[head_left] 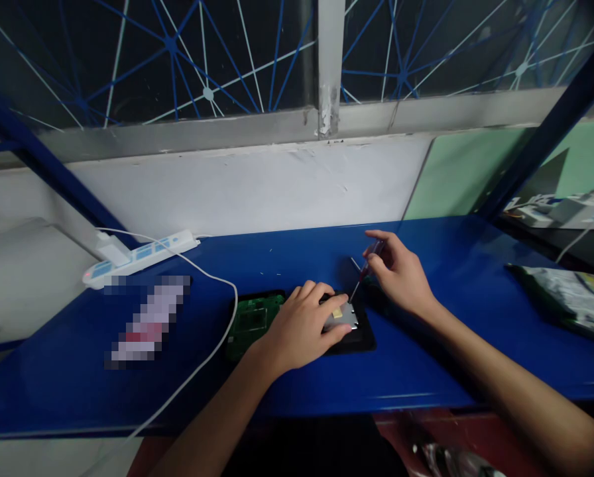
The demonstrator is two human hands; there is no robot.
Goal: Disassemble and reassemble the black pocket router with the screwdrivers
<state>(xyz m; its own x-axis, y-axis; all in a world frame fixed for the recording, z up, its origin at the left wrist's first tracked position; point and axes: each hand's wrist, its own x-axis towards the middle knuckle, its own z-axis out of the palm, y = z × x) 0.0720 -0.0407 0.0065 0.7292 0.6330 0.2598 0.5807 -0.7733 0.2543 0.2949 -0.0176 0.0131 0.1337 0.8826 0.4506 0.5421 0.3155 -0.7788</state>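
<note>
A black device casing (pixel 365 339) lies on the blue table, with a green circuit board (pixel 250 319) showing at its left end. Over its middle rests my left hand (pixel 297 329), thumb and index finger bracketing a silver metal module (pixel 349 315) with a small yellowish patch. My right hand (pixel 404 277) pinches the handle of a thin screwdriver (pixel 356 289). The screwdriver leans, its tip down at the module's upper right edge; whether it sits on a screw is too small to tell. My left hand covers the casing's centre.
A white power strip (pixel 142 255) lies at the back left, its white cable (pixel 236 298) crossing left of the device. A pixelated item (pixel 150 321) is nearby. Behind my right hand lies a thin rod (pixel 355 263). A shiny plastic bag (pixel 570 298) rests at the right edge.
</note>
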